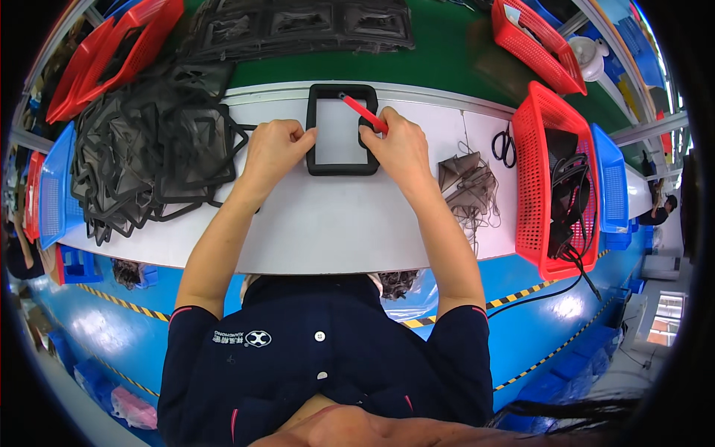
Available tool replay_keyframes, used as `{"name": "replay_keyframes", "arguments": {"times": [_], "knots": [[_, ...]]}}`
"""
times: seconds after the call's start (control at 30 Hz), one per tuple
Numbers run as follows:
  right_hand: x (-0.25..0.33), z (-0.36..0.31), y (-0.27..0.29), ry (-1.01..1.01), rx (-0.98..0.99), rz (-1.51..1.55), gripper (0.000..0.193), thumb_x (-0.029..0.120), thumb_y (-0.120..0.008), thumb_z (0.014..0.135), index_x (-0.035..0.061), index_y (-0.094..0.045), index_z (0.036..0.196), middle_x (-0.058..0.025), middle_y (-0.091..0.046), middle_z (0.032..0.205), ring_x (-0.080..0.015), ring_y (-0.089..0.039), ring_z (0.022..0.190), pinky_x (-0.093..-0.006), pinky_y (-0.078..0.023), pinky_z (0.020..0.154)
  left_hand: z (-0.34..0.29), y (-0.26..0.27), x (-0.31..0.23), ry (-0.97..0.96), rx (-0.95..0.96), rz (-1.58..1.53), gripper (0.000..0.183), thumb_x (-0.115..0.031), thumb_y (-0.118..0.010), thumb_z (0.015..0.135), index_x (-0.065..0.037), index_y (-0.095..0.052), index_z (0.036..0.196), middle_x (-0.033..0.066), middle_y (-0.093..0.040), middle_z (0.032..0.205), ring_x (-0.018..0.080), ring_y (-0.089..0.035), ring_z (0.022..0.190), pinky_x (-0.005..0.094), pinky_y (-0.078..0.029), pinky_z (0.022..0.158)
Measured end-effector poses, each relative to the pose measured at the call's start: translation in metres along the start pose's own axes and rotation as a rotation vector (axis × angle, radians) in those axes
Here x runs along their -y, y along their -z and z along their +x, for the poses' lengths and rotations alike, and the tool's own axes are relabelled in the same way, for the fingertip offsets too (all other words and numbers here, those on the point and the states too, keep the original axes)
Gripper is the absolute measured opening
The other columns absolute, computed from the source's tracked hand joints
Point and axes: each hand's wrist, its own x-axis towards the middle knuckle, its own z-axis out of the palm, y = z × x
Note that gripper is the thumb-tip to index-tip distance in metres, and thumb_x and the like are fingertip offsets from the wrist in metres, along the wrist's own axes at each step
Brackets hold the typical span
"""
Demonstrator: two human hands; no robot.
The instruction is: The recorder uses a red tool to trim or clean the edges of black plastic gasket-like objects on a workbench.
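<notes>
1. The left hand (278, 151) is curled, thumb and fingers pinching the left side of a black frame (342, 170).
2. The right hand (402, 147) grips a red tool (363, 113) under its fingers, its thumb against the frame's right side; whether the thumb presses or only rests there is hard to tell.
3. The frame lies between the two hands, a rectangle with rounded corners, its far end beyond both; the tool slants from the right hand across its upper right corner.
4. Under both hands is a white table (328, 223).
5. Just left of the left hand, a heap of dark frames (160, 149) spreads out, with a blue basket (56, 190) beyond it.
6. Right of the right hand lie crumpled grey scraps (469, 182), then black-handled scissors (504, 147).
7. Farther right of that hand, a red basket (529, 179) holds black cables (570, 182).
8. Well ahead of both hands, dark framed sheets (298, 22) lie on a green surface (447, 59).
</notes>
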Motion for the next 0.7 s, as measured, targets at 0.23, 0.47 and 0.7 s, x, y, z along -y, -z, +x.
{"name": "replay_keyframes", "arguments": {"times": [0.23, 0.47, 0.7], "knots": [[0.000, 0.000, -0.004, 0.044, 0.006, 0.011, 0.027, 0.025, -0.064, 0.076, -0.0008, -0.055, 0.076, -0.0114, -0.054, 0.059, -0.0242, -0.053, 0.054, -0.0340, -0.042, 0.053, -0.003, 0.004, 0.001, -0.031, -0.009, 0.034, 0.041, -0.032, -0.065, 0.080, 0.003, -0.056, 0.060, 0.0054, -0.043, 0.044, 0.0110, -0.036, 0.041, 0.0279, -0.030, 0.042], [-0.003, -0.095, 0.070, -0.142, 0.772, 1.004, 0.024, 0.020, -0.048, 0.093, 0.0005, -0.060, 0.089, -0.0004, -0.056, 0.072, -0.0064, -0.050, 0.064, -0.0211, -0.042, 0.058, -0.057, 0.075, 0.036, 0.084, -0.027, -0.279, 0.017, -0.014, -0.058, 0.086, 0.002, -0.064, 0.089, 0.0014, -0.060, 0.071, 0.0051, -0.051, 0.064, 0.0192, -0.040, 0.057], [-0.025, -0.123, 0.071, -0.058, 0.616, 1.053, 0.028, 0.025, -0.047, 0.094, 0.0004, -0.059, 0.090, 0.0024, -0.045, 0.060, -0.0052, -0.040, 0.054, -0.0203, -0.032, 0.050, -0.167, 0.017, 0.005, -0.151, 1.331, -0.794, 0.078, -0.063, -0.024, 0.087, -0.002, -0.036, 0.134, 0.0155, -0.033, 0.140, 0.0293, -0.024, 0.134, 0.0467, -0.009, 0.110]]}}
